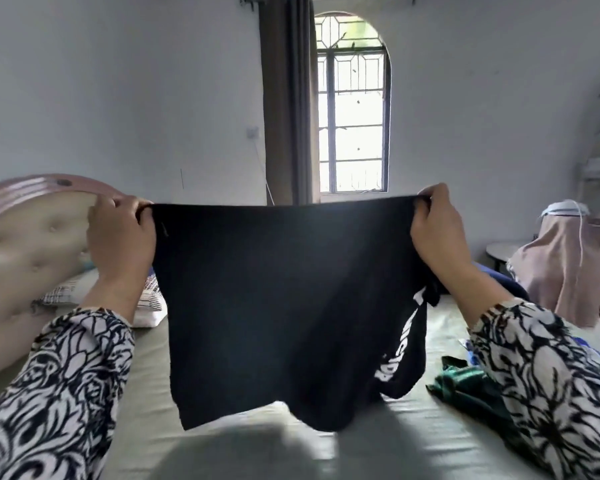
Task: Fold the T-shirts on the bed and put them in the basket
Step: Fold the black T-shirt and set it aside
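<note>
A black T-shirt (278, 299) with white lettering on its right side hangs stretched in the air above the bed (146, 393). My left hand (120, 237) grips its upper left corner and my right hand (437, 230) grips its upper right corner, both raised at about the same height. The shirt's lower edge dangles just above the pale green sheet. A dark green garment (465, 386) lies crumpled on the bed at the right, partly hidden by my right sleeve. No basket is in view.
A padded pink headboard (25, 230) and a checked pillow (73, 292) sit at the left. An arched window (352, 109) with a curtain is straight ahead. At the right, a pinkish cloth (565, 268) drapes over something beside a small table.
</note>
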